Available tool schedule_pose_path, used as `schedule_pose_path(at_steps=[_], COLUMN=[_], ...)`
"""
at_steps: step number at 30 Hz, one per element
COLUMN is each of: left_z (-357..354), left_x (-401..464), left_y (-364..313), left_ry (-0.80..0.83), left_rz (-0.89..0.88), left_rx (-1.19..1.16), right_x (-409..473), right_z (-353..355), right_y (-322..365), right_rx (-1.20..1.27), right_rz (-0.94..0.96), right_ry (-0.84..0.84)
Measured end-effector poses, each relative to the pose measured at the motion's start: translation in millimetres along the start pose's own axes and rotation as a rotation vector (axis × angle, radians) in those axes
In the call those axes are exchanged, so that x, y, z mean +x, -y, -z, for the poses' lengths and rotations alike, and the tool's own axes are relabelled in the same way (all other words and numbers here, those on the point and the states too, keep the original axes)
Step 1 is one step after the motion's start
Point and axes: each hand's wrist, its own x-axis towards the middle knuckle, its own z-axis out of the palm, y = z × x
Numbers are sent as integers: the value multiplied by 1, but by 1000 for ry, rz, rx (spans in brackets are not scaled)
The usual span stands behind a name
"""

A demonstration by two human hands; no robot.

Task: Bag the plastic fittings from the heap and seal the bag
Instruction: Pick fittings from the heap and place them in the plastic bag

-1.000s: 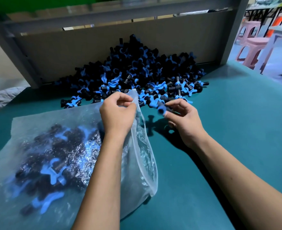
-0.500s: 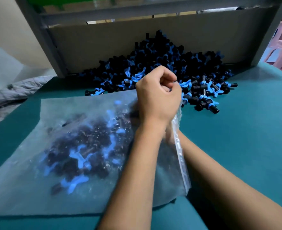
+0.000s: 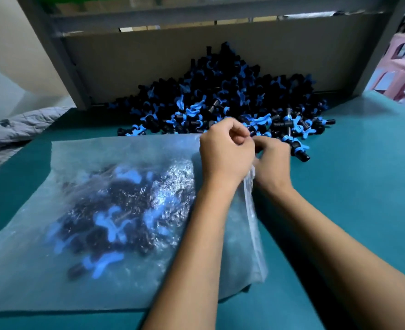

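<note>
A heap of black and blue plastic fittings lies at the back of the teal table, against a board. A clear plastic bag lies flat in front of it, holding several fittings; its mouth strip runs along its right side. My left hand pinches the far corner of the bag's mouth. My right hand sits just behind it, fingers curled on the same corner of the strip.
A grey board and metal frame close off the back of the table. Grey padded cloth lies off the left edge. Pink plastic stools stand at the far right, beyond the table.
My right hand dropped its fitting into the bag and came to the mouth beside my left hand. The open mouth has flattened. The view shifted, so the bag sits more to the right.
</note>
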Motion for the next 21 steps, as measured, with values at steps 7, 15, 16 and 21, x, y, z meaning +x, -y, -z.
schedule_pose_path(at_steps=[7,15,16,21], left_z=[-13,-17,-19,-22], left_x=[-10,-9,-10,-12], left_y=[26,33,34,35], left_ry=[180,222,243,309], left_rz=[114,260,323,527], left_rx=[168,-73,-127,-373], right_x=[27,11,6,-1], right_z=[39,54,54,57], right_y=[-78,-75,-71,-60], right_rx=[-633,-114,-27,197], right_rz=[-251,13,71,209], right_ry=[81,29,10,160])
